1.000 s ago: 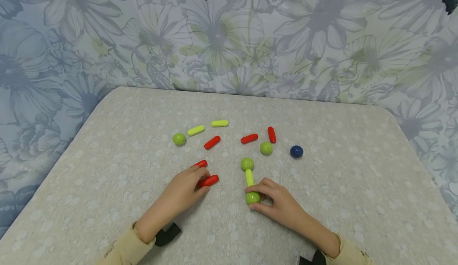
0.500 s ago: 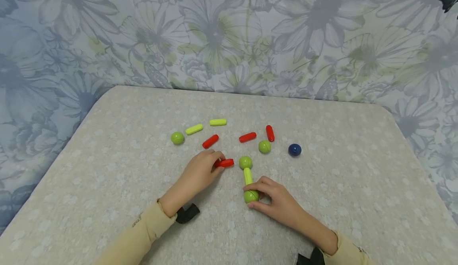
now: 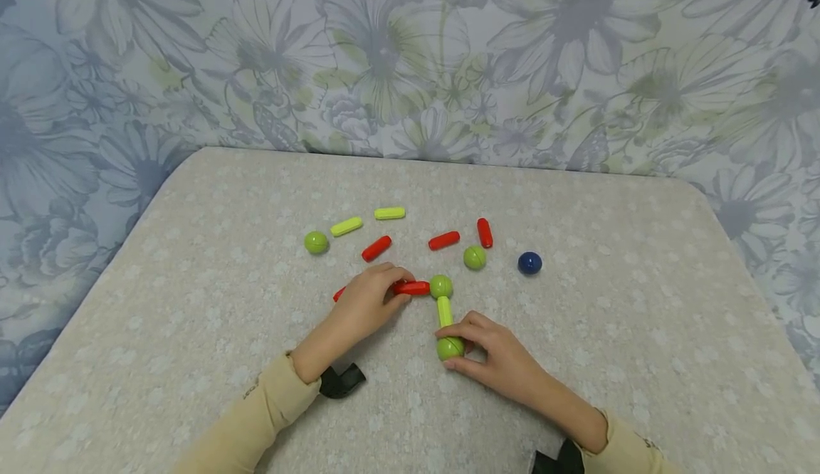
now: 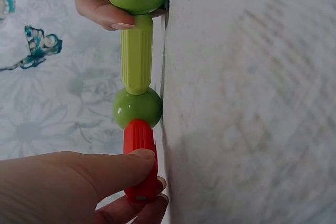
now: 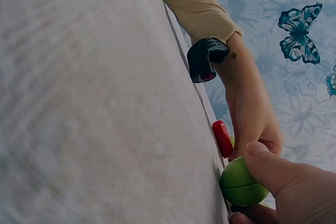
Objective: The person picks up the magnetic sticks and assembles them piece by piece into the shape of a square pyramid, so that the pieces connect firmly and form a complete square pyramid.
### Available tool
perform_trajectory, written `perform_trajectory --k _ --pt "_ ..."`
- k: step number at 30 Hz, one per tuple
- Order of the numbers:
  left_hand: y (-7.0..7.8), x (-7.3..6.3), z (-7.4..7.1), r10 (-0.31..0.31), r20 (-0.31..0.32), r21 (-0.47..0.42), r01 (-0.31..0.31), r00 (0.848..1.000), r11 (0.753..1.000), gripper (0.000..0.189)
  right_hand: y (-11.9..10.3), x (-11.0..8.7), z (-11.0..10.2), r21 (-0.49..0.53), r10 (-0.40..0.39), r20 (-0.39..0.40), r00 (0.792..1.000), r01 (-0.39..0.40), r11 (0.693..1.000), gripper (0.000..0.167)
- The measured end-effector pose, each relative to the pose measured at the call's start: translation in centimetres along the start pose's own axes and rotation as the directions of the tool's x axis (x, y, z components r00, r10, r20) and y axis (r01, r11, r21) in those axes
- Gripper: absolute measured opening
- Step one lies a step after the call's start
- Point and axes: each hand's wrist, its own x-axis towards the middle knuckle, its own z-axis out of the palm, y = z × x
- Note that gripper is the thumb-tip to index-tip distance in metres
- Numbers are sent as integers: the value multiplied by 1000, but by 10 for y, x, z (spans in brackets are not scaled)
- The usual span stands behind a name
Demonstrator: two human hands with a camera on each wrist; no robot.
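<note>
My left hand (image 3: 368,302) pinches a red ribbed rod (image 3: 418,287) between thumb and fingers. In the left wrist view that rod's end meets a green ball (image 4: 137,107); whether it is fixed there I cannot tell. A yellow-green rod (image 4: 136,56) joins this ball to a second green ball (image 3: 450,349), nearer me. My right hand (image 3: 498,351) grips the nearer ball with thumb and fingers, also seen in the right wrist view. Another red rod (image 3: 339,294) lies partly hidden behind my left hand.
Beyond the hands lie yellow-green rods (image 3: 347,226), red rods (image 3: 376,248), green balls (image 3: 316,242) and a dark blue ball (image 3: 529,263). The tabletop (image 3: 615,282) has a pale patterned cover and meets a floral wall (image 3: 410,61) at the back.
My left hand has picked up a red rod, carried it right and forward, and brought its end against the far green ball. My right hand keeps its grip on the near ball.
</note>
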Motion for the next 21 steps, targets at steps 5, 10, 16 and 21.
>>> perform_trajectory --k 5,10,16,21 --pt "-3 -1 -1 5 -14 -20 -5 1000 1000 21 3 5 -8 19 -19 36 999 18 1000 37" --pt "-5 -1 -1 10 -6 -35 -10 1000 999 19 5 20 -25 -61 10 -32 999 -12 998 35" --pt "-6 0 0 21 -5 -36 -21 1000 999 19 7 45 -33 -140 96 -76 992 -106 984 38" --pt "-6 0 1 33 -2 -48 -33 999 998 19 11 57 -28 -129 120 -22 993 -122 984 39"
